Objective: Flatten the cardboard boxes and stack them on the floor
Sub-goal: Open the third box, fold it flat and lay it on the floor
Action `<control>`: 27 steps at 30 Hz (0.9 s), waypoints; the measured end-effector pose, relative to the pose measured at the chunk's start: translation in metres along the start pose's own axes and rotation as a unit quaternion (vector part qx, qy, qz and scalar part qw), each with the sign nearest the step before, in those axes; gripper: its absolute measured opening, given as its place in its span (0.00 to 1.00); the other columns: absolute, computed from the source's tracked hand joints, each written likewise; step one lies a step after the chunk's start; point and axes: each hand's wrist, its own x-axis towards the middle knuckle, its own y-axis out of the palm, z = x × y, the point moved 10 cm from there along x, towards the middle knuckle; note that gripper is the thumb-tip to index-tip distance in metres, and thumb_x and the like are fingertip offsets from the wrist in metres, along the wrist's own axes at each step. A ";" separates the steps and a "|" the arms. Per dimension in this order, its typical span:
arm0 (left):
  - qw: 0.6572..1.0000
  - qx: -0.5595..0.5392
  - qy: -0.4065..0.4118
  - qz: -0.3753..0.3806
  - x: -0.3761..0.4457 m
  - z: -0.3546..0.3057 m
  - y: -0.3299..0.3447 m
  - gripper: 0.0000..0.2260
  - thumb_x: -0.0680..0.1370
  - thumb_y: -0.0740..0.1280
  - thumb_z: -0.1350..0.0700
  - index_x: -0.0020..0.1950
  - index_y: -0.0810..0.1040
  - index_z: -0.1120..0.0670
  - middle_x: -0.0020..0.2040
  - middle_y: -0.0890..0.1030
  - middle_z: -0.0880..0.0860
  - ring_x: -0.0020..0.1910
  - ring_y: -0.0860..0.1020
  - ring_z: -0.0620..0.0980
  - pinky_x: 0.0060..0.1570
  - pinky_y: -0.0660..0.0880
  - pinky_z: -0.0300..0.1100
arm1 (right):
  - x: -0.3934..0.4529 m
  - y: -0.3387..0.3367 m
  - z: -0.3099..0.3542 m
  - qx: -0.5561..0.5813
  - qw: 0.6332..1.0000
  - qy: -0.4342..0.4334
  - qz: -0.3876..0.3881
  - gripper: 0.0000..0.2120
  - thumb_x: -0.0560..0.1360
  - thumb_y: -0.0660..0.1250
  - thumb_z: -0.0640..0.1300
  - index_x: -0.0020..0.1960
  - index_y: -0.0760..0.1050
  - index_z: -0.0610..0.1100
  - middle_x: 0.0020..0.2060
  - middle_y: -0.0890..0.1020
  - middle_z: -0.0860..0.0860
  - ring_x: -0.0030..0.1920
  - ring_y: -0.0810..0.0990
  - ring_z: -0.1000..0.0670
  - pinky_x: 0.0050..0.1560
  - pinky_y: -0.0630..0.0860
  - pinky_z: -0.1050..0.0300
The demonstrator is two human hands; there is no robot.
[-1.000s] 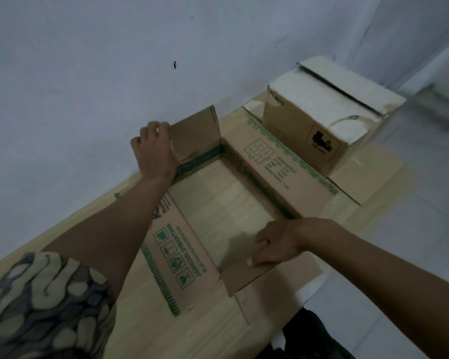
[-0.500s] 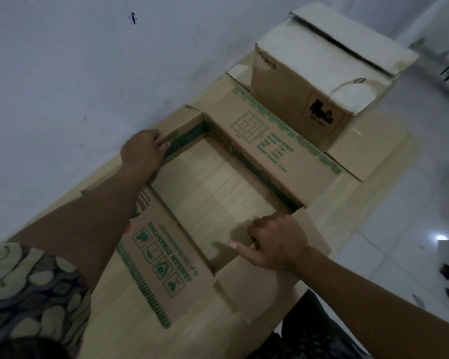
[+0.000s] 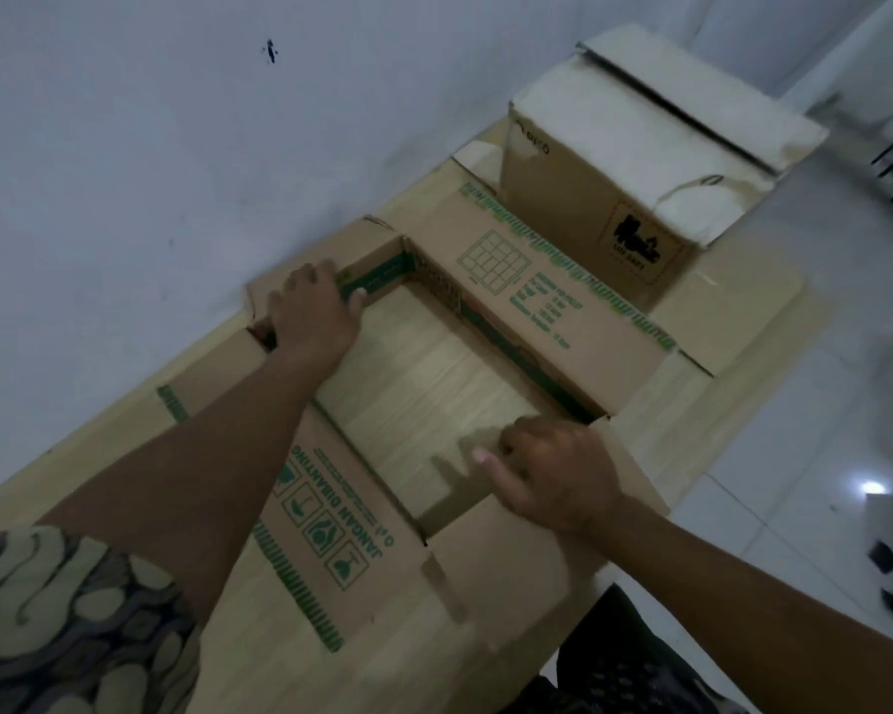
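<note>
Nearest the camera, at lower left, a patterned sleeve point(image 3: 63, 620) covers the upper left arm, and dark clothing shows at the bottom edge. A green-printed cardboard box point(image 3: 331, 538) lies opened out on the pale wood-look floor strip point(image 3: 413, 383), its flaps splayed flat around an open rectangular middle where the floor shows through. The right hand point(image 3: 558, 471) presses on the near right flap at the rim of that opening, fingers curled under and one finger stretched out to the left; it pushes rather than grasps, though whether the curled fingers hook the edge cannot be told. Farther on, the left hand point(image 3: 313, 311) lies palm down and spread on the far left flap beside the white wall point(image 3: 125, 172), fingertips over the green-striped inner edge, holding nothing. Beyond the far flap with its printed grid stands a second cardboard box point(image 3: 614, 162), still upright and closed, touching the flattened one. White floor tiles point(image 3: 795, 404) spread to the right.
</note>
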 end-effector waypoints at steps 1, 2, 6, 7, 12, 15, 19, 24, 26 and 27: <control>1.000 -0.005 0.001 0.009 -0.006 -0.015 0.001 0.26 0.80 0.57 0.39 0.70 0.67 0.55 0.68 0.71 0.60 0.66 0.69 0.61 0.66 0.65 0.60 | 0.002 -0.012 -0.008 0.000 1.000 0.020 -0.013 0.21 0.80 0.60 0.58 0.38 0.79 0.46 0.35 0.80 0.50 0.34 0.76 0.50 0.37 0.74 0.53; 1.000 -0.015 0.001 0.020 -0.012 -0.031 0.003 0.29 0.79 0.57 0.37 0.74 0.64 0.55 0.73 0.66 0.59 0.71 0.64 0.60 0.70 0.60 0.61 | 0.005 -0.026 -0.017 -0.008 0.999 0.035 -0.035 0.17 0.80 0.60 0.56 0.45 0.81 0.46 0.42 0.83 0.49 0.42 0.79 0.49 0.45 0.75 0.50; 0.989 -0.108 -0.051 0.084 -0.039 -0.097 0.014 0.39 0.75 0.54 0.29 0.78 0.59 0.53 0.79 0.57 0.55 0.78 0.56 0.57 0.73 0.58 0.58 | 0.018 -0.077 -0.079 -0.037 0.982 0.157 -0.095 0.16 0.80 0.62 0.53 0.62 0.77 0.44 0.63 0.77 0.46 0.65 0.73 0.45 0.65 0.68 0.44; 0.983 -0.145 -0.064 0.092 -0.044 -0.114 0.017 0.39 0.73 0.55 0.28 0.77 0.62 0.51 0.78 0.61 0.55 0.76 0.60 0.57 0.71 0.62 0.57 | 0.020 -0.082 -0.097 -0.039 0.975 0.200 -0.087 0.19 0.80 0.61 0.53 0.66 0.74 0.44 0.67 0.74 0.45 0.70 0.69 0.44 0.68 0.65 0.42; 0.917 -0.324 -0.180 0.149 -0.056 -0.175 0.040 0.51 0.60 0.60 0.21 0.76 0.64 0.50 0.72 0.69 0.50 0.69 0.71 0.54 0.64 0.72 0.54 | 0.020 -0.068 -0.177 0.127 0.916 0.379 0.006 0.31 0.79 0.62 0.57 0.78 0.61 0.44 0.73 0.70 0.44 0.72 0.69 0.43 0.69 0.68 0.45; 0.880 -0.353 -0.261 0.182 -0.063 -0.198 0.039 0.63 0.54 0.66 0.21 0.80 0.52 0.53 0.78 0.59 0.55 0.74 0.63 0.57 0.69 0.68 0.55 | 0.023 -0.058 -0.186 0.265 0.875 0.400 0.063 0.20 0.79 0.66 0.49 0.69 0.75 0.44 0.60 0.81 0.46 0.60 0.80 0.44 0.53 0.73 0.58; 0.829 -0.374 -0.361 0.203 -0.057 -0.195 0.057 0.70 0.42 0.70 0.20 0.78 0.59 0.51 0.74 0.67 0.57 0.67 0.71 0.61 0.58 0.76 0.58 | 0.038 -0.068 -0.169 0.344 0.898 0.273 0.025 0.03 0.77 0.70 0.43 0.49 0.83 0.46 0.40 0.84 0.50 0.40 0.81 0.52 0.40 0.77 0.54; 0.787 -0.451 -0.381 0.181 -0.068 -0.216 0.017 0.22 0.75 0.63 0.43 0.61 0.73 0.57 0.49 0.80 0.54 0.44 0.79 0.55 0.35 0.74 0.44 | 0.048 -0.074 -0.126 0.388 0.913 0.120 0.046 0.05 0.75 0.71 0.44 0.51 0.82 0.45 0.38 0.82 0.56 0.38 0.80 0.58 0.39 0.76 0.60; 0.813 -0.427 -0.369 0.143 -0.067 -0.212 -0.006 0.15 0.80 0.57 0.52 0.61 0.73 0.59 0.47 0.79 0.57 0.40 0.77 0.55 0.32 0.72 0.43 | 0.048 -0.075 -0.110 0.415 0.903 0.087 0.068 0.09 0.74 0.70 0.48 0.52 0.82 0.46 0.39 0.82 0.56 0.38 0.80 0.59 0.40 0.75 0.61; 0.820 -0.421 -0.368 0.120 -0.069 -0.204 -0.016 0.14 0.81 0.56 0.55 0.62 0.73 0.60 0.49 0.79 0.58 0.41 0.77 0.56 0.33 0.74 0.45 | 0.048 -0.077 -0.101 0.427 0.898 0.070 0.081 0.12 0.74 0.68 0.52 0.53 0.83 0.46 0.40 0.83 0.56 0.39 0.82 0.59 0.41 0.77 0.61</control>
